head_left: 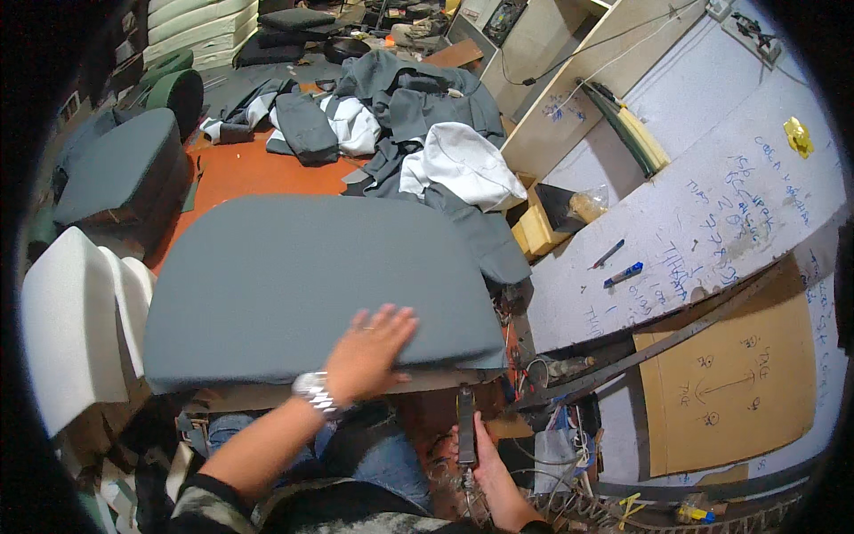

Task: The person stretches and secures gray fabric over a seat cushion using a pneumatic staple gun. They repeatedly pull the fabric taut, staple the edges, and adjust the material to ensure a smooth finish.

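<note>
A large grey fabric-covered cushion (pixel 311 276) with rounded far corners lies in front of me. My left hand (pixel 372 354), with a metal watch (pixel 317 395) on the wrist, rests flat near its close edge, fingers spread. Below the cushion's right front corner, my right hand (pixel 485 454) is wrapped round a narrow black hand tool (pixel 465 427), much like a staple gun, held upright. A metal fitting shows at the tool's lower end. The cushion's underside is mostly hidden.
Grey and white fabric covers (pixel 418 133) are heaped on the orange table (pixel 240 173). White foam pieces (pixel 71 320) and another grey cushion (pixel 124 173) stand at left. At right, pens (pixel 623 274) lie on a marked white board (pixel 658 222) beside cardboard (pixel 729 383).
</note>
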The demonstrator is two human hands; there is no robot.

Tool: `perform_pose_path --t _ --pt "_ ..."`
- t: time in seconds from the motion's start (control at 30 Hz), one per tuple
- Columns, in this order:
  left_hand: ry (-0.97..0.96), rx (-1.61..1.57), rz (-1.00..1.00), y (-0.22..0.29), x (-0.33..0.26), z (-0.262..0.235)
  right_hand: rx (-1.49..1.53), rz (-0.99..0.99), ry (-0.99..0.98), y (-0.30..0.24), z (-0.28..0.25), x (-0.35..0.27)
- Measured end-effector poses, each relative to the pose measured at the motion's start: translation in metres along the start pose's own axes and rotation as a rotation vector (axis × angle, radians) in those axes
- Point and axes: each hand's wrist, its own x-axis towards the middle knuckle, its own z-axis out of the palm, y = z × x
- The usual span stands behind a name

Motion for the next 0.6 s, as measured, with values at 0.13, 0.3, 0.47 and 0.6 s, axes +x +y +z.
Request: perform_pose_path --t 0.13,0.3,0.47,0.6 --pt "-0.051 0.028 -0.244 -0.051 -0.094 -0.043 -0.122 -0.088 0.386 0.036 -0.024 -0.013" --pt "0.108 0.107 -0.638 -0.068 -0.209 -0.061 0.142 0.055 -0.295 0.025 -0.029 -0.050" --pt "0.572 0.133 -1.107 -0.100 -0.333 -0.022 -0.009 -0.084 -1.179 -0.073 0.080 -0.026" --pt "0.762 -0.354 -1.487 -0.127 -0.430 0.040 -0.037 -0.268 -1.301 -0.099 0.218 0.016"
